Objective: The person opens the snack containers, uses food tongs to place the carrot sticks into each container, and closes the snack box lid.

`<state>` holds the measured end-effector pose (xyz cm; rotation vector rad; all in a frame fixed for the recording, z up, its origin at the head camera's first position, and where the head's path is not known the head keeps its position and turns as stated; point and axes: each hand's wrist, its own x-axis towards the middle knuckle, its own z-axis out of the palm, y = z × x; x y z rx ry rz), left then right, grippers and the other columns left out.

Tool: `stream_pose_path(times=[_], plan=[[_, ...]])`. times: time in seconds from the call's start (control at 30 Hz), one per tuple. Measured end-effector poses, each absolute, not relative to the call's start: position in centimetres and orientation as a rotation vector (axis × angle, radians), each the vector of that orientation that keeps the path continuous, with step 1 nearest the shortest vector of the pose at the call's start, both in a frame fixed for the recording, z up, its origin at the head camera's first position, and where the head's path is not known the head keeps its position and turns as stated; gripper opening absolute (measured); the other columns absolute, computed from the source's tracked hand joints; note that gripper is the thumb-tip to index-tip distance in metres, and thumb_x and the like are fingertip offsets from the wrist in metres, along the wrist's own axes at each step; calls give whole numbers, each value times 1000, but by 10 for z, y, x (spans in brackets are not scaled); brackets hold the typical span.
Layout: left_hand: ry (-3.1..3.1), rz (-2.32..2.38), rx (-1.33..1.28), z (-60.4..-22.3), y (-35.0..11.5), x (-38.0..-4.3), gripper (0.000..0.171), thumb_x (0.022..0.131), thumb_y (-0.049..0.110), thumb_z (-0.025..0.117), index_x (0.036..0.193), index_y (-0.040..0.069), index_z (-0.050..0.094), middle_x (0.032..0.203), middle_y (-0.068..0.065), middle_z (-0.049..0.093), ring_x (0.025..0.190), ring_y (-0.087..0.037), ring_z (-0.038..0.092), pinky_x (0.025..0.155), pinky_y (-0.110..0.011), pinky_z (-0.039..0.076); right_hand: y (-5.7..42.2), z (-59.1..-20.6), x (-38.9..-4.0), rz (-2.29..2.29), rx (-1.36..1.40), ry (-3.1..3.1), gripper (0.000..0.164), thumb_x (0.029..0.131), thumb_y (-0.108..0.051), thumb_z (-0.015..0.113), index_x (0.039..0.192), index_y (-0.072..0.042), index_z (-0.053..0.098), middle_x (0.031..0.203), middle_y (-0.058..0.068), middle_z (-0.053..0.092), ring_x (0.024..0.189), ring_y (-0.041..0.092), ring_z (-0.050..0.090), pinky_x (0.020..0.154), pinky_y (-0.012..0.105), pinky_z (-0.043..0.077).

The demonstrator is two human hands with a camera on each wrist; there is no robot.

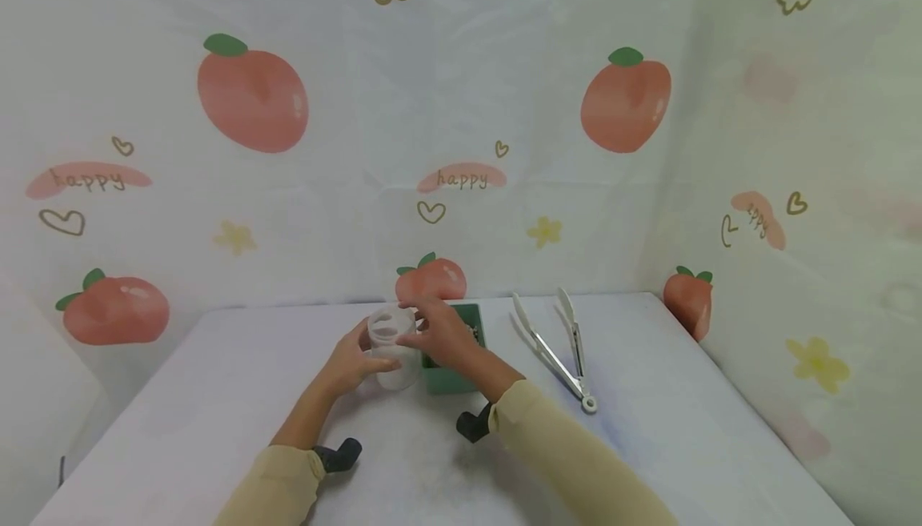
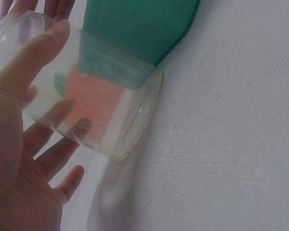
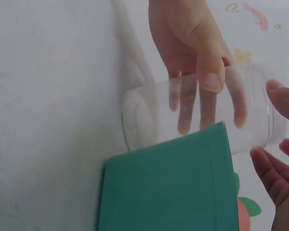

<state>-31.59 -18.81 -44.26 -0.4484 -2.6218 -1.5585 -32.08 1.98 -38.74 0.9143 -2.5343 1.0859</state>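
Observation:
A clear jar (image 1: 398, 369) stands on the table, its see-through wall also showing in the left wrist view. My left hand (image 1: 350, 362) holds the jar from the left side, with the thumb on the near side and the fingers behind. At the top, my right hand (image 1: 442, 335) grips the clear lid (image 1: 392, 323) by its rim, thumb on one side and fingers on the other in the right wrist view. The lid sits on the jar's mouth; whether it is loose I cannot tell. Nothing shows through the jar except the background and my fingers.
Right beside the jar is a green box (image 1: 448, 382), with small dark contents partly hidden by my right hand. Farther right lie metal tongs (image 1: 555, 359) with pale tips, spread apart. A printed cloth wall (image 1: 346, 222) rises behind the table.

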Motion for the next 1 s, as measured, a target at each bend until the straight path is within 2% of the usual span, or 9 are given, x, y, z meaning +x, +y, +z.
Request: stream_pose_path(times=[0.4, 0.57, 0.77, 1.0], plan=[[-2644, -1575, -415, -443, -189, -316, 85, 76, 23, 84, 146, 12, 37, 134, -14, 55, 127, -38, 46, 100, -60, 37, 29, -383, -322, 1034, 1037, -2556, 43, 86, -17, 76, 125, -9, 61, 125, 4, 61, 103, 18, 65, 88, 25, 50], [-2638, -1596, -431, -443, -189, -316, 82, 76, 24, 84, 144, 12, 40, 133, -12, 56, 127, -36, 47, 101, -59, 37, 25, -376, -321, 948, 1012, -2668, 42, 85, -26, 77, 121, -12, 62, 118, 1, 63, 100, 20, 61, 84, 24, 50], [-2650, -1586, -433, -443, -190, -315, 79, 78, 25, 83, 143, 13, 40, 135, -11, 54, 128, -36, 47, 100, -58, 38, 10, -372, -320, 912, 931, -2743, 50, 82, -43, 77, 118, -12, 60, 111, 3, 61, 92, 15, 54, 72, 24, 48], [-2674, -1560, -412, -442, -188, -314, 79, 79, 27, 82, 145, 14, 39, 139, -13, 51, 129, -37, 45, 99, -57, 41, -2, -367, -322, 664, 856, -2712, 50, 77, -57, 75, 105, -19, 56, 93, -7, 54, 84, 10, 49, 70, 23, 44]])
